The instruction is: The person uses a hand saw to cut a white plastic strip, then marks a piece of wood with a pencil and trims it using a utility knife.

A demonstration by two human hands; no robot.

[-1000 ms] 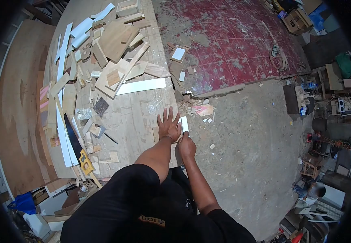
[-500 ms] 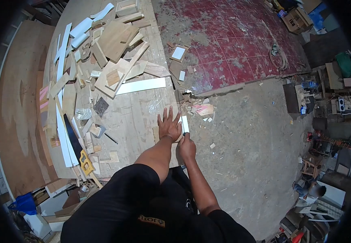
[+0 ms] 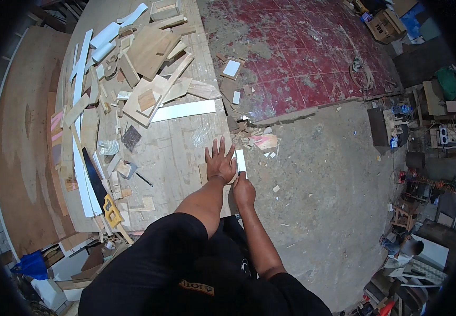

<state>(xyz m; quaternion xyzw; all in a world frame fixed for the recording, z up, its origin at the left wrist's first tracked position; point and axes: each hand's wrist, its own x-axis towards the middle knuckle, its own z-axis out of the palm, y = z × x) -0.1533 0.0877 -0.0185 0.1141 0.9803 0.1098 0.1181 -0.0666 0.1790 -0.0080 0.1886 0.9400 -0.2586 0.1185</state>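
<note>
My left hand (image 3: 221, 164) lies flat with fingers spread near the right edge of the wooden worktable (image 3: 175, 139). Under its palm is a light wooden piece (image 3: 202, 173), mostly covered. Just right of it, my right hand (image 3: 244, 190) is closed in a fist at the table's edge. A small dark bit of what it grips shows at the top of the fist, too little to name. Beyond the fist, a narrow white strip (image 3: 241, 159) extends along the edge beside my left fingers; whether it is joined to the wooden piece is hidden.
Wood offcuts (image 3: 151, 52) and white strips (image 3: 183, 111) are heaped at the table's far side. A yellow-handled handsaw (image 3: 112, 210), a tape roll (image 3: 129, 169) and a black pen (image 3: 144, 180) lie to the left. Scraps dot the concrete floor (image 3: 317, 200). Another person (image 3: 399, 253) is at lower right.
My right hand has shifted very slightly along the table edge, and the white strip beside it shows a little more. My left hand stays pressed in place.
</note>
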